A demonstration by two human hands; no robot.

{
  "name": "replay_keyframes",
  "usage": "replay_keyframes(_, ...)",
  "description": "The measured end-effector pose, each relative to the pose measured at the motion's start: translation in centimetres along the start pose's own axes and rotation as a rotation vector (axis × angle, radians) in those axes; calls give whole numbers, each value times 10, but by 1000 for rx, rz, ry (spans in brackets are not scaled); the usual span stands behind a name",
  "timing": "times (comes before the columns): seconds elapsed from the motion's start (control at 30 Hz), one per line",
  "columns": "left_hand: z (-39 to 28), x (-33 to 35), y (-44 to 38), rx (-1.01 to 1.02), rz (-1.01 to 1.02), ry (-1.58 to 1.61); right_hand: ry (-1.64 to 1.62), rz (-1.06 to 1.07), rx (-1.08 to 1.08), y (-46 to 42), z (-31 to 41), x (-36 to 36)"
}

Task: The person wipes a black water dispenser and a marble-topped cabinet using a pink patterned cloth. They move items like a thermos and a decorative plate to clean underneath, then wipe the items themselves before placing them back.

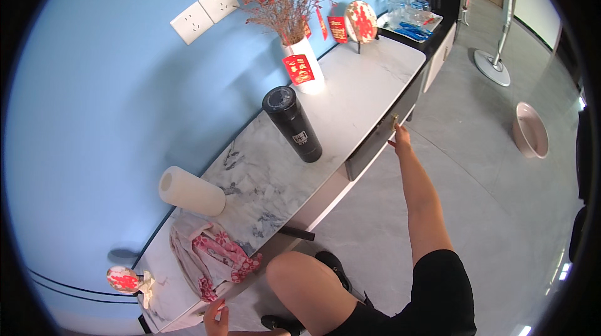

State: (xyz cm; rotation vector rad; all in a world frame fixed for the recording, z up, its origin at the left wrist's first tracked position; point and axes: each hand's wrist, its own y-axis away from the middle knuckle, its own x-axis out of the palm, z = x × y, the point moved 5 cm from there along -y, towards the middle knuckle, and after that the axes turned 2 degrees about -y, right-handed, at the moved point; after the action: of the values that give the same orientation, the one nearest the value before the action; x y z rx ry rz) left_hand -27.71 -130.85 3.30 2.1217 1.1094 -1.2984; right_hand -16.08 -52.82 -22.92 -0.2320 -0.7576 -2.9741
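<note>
My right hand [402,141] reaches to the front of a dark grey drawer [371,146], its fingers at the small brass handle [395,122]. The drawer stands slightly out from under the marble-patterned top of a long cabinet [375,73]. Low in the view is my left hand [216,319], fingers loosely curled and seemingly holding nothing. It is beside the cabinet's front edge, just below a crumpled pink and white floral cloth [216,251]. The cloth lies on the cabinet top and hangs partly over its edge.
A black thermos bottle [296,129], a white paper roll [192,191] and a white vase [307,61] with dried branches stand on top. Beyond are a round fan ornament [361,21] and a tray [418,37] with glasses. A pink basin [530,131] and a pedestal fan [497,54] occupy the floor.
</note>
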Motion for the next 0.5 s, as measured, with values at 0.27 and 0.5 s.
replay_keyframes(0.27, 13, 18, 2, -142, 56, 40, -414, 3, 86, -76, -9, -10)
replay_keyframes(0.5, 12, 26, -4, -154, 154, -42, -503, -16, 120, -51, -10, -14)
